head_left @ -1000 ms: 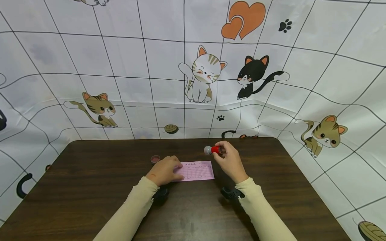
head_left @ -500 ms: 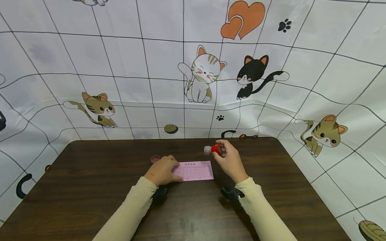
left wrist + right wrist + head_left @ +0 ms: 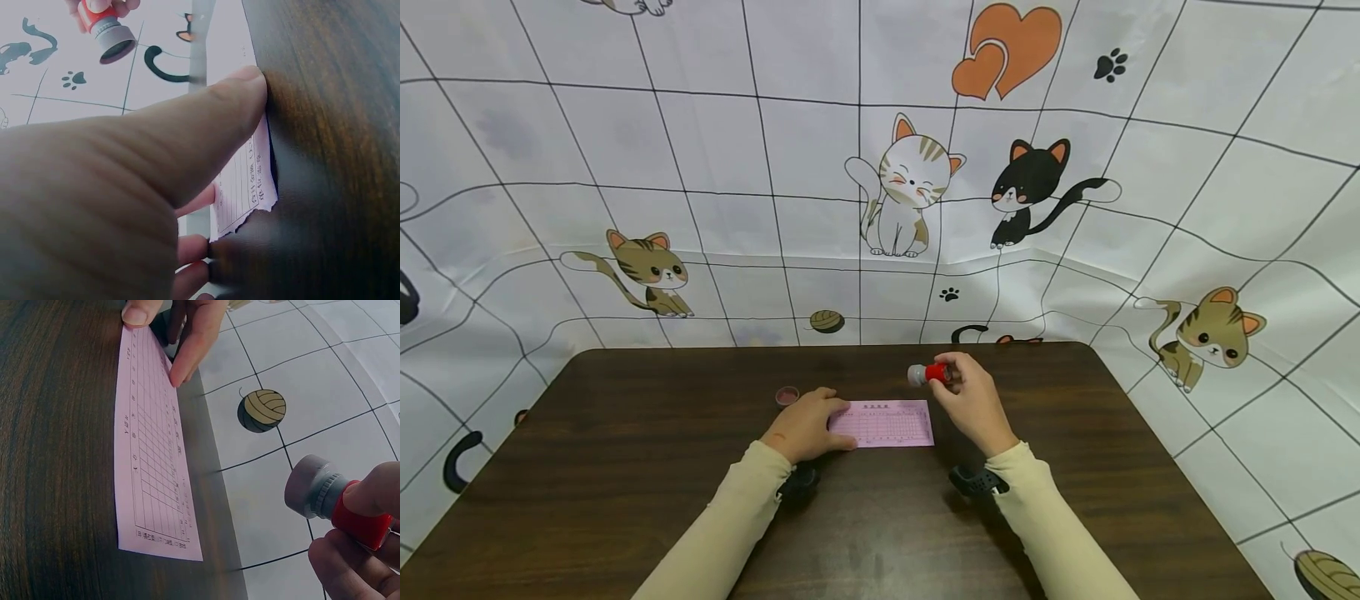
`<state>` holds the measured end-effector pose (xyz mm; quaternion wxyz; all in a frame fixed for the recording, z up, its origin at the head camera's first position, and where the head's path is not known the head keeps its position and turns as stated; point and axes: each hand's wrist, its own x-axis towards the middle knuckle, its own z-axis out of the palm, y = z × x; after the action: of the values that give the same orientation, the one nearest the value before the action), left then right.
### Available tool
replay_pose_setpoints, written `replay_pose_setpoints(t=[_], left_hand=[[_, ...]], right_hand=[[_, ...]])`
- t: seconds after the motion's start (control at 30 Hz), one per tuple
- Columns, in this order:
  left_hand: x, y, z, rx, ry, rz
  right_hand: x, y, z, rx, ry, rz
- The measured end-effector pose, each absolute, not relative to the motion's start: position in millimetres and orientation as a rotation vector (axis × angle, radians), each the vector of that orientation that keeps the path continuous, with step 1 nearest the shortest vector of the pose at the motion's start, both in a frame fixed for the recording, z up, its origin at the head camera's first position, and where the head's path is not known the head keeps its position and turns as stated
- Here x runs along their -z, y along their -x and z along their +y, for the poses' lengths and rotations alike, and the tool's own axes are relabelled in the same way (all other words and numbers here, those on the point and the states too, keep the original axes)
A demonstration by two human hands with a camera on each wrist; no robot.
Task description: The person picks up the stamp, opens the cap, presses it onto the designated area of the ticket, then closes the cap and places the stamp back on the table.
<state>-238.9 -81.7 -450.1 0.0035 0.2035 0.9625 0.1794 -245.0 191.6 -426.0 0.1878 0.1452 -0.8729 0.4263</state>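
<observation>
The pink slip (image 3: 891,423) lay on the table (image 3: 625,500), its left end under the left hand (image 3: 808,423), whose thumb and fingers were spread wide across it. The right hand (image 3: 973,400) gripped a red-and-grey tool (image 3: 928,374), grey end facing left, raised and apart from the pink slip. Proper technique probably called for steady pressure near both long edges and the grey end squared before any contact.

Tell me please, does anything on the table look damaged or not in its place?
Yes: the pink paper has a ragged end by the left hand. In the left wrist view that edge is jagged, as if torn, while the opposite end looks straight in the right wrist view.
</observation>
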Motion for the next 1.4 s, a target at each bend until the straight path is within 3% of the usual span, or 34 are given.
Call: replay_pose_setpoints(t=[1.4], left_hand=[[459.5,242.4,-83.2,-0.569,-0.635,3.027]], right_hand=[[430.1,251.8,210.1,-1.305,-0.287,-2.421]])
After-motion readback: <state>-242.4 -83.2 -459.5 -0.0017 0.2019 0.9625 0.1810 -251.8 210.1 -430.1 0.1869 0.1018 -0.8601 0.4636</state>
